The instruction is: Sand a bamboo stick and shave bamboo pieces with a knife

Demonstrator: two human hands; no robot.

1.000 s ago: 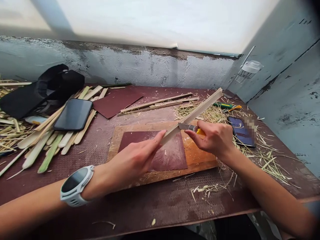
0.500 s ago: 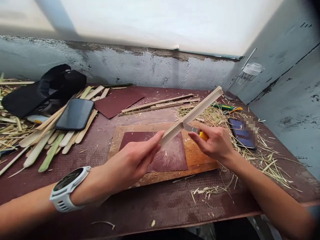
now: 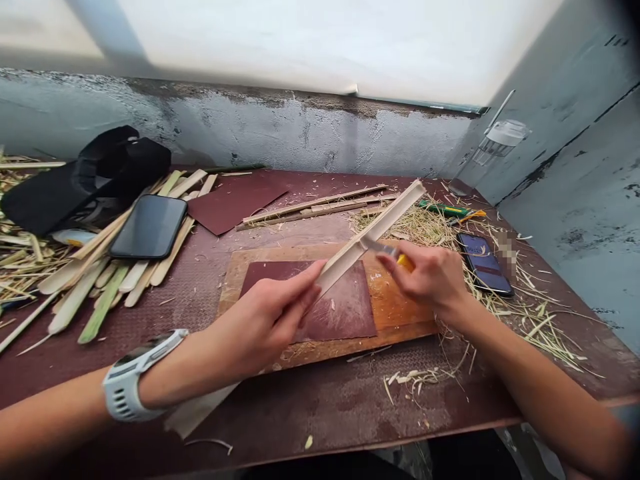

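A split bamboo strip (image 3: pixel 383 223) slants up and away to the right, its hollow side and a node showing. My left hand (image 3: pixel 273 303), with a pale watch on the wrist, grips its lower part between thumb and fingers. My right hand (image 3: pixel 433 277) is closed round a yellow-handled utility knife (image 3: pixel 404 260). The knife's blade touches the strip by the node. Below both hands lies a wooden board (image 3: pixel 405 307) with a dark red sheet of sandpaper (image 3: pixel 310 323) on it. Part of the strip's lower end shows beneath my left forearm.
Flat bamboo strips (image 3: pixel 90 310), a phone (image 3: pixel 150 227) and a black cap (image 3: pixel 85 180) lie at left. Shavings (image 3: pixel 425 230) spread at right round another phone (image 3: pixel 485 263) and a green tool (image 3: pixel 445 209). A clear bottle (image 3: pixel 495 150) stands in the corner.
My left hand has rolled the strip, so more of its hollow side shows, and its far end has shifted left and slightly down. The knife stays against it near the node.
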